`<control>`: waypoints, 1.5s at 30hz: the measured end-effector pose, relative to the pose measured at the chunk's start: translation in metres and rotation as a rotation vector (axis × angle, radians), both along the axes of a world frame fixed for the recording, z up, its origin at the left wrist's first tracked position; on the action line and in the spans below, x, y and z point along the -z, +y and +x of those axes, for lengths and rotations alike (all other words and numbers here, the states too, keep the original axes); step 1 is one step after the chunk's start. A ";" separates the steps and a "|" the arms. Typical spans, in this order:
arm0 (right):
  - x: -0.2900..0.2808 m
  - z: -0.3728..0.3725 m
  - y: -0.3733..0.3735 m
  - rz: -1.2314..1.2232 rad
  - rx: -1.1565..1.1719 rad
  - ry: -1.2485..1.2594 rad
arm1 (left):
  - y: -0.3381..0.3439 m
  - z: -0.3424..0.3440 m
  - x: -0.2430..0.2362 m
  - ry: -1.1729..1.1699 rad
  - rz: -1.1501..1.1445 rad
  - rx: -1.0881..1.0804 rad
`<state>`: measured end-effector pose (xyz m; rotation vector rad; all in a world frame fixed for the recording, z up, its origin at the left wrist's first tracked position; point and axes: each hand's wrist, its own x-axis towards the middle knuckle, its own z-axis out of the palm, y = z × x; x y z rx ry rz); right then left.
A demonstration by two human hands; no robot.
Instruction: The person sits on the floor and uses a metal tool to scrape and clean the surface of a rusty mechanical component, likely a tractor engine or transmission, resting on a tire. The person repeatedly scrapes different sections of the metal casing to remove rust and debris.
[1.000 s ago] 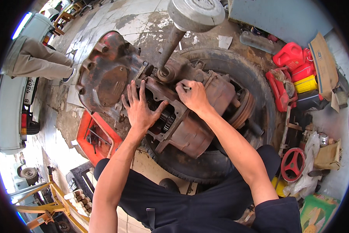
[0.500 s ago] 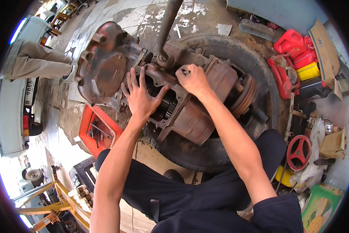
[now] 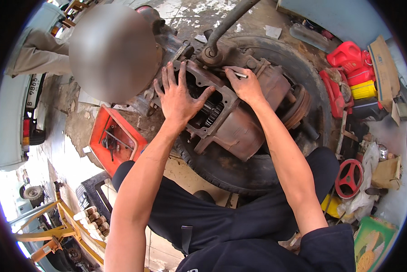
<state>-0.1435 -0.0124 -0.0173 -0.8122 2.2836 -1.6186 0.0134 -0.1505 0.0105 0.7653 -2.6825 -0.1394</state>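
Observation:
A rusty gearbox casing (image 3: 239, 133) rests on a large black tyre (image 3: 221, 174) in front of my knees. Through the rectangular opening in its top, dark toothed gears (image 3: 212, 115) show. My left hand (image 3: 178, 102) lies with fingers spread across the left rim of that opening, holding nothing. At the far right of the opening, my right hand (image 3: 249, 89) pinches a short metal rod (image 3: 241, 75); its other end is hidden by the fingers. Just beyond both hands stands a long curved metal lever (image 3: 226, 27), its ringed foot against the casing.
A red-orange tray (image 3: 96, 140) with tools sits left of the tyre. A blurred patch covers much of the upper left, where a person's trousered leg (image 3: 40, 54) shows. Red jerrycans (image 3: 346, 54), a cardboard piece (image 3: 385, 75) and a red handwheel (image 3: 349, 177) line the right wall.
The view has shifted, so the gearbox appears farther right. My right hand has turned and the metal rod now shows in its fingers. The left hand keeps its spread on the rim.

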 end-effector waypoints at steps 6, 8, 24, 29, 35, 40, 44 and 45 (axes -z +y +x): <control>0.000 0.002 0.002 -0.028 -0.053 -0.187 | 0.000 0.001 -0.003 -0.007 -0.037 -0.009; 0.007 0.008 -0.003 -0.092 -0.063 -0.180 | -0.002 0.000 0.002 0.003 -0.048 -0.008; 0.003 -0.002 0.004 -0.058 -0.164 -0.081 | -0.002 -0.003 0.008 -0.035 -0.136 -0.008; -0.003 -0.008 0.005 0.051 -0.214 -0.086 | -0.008 0.000 0.009 -0.039 -0.121 -0.005; 0.016 -0.015 -0.006 0.130 -0.183 0.075 | -0.001 -0.007 0.010 -0.028 -0.120 0.007; -0.022 -0.009 -0.008 0.096 -0.071 -0.066 | -0.006 0.001 0.007 -0.031 -0.125 -0.002; -0.001 0.000 -0.007 -0.086 0.029 -0.085 | -0.002 -0.004 0.005 -0.016 -0.110 0.002; 0.001 0.003 -0.006 -0.117 0.053 -0.092 | -0.002 -0.004 0.006 -0.009 -0.110 0.006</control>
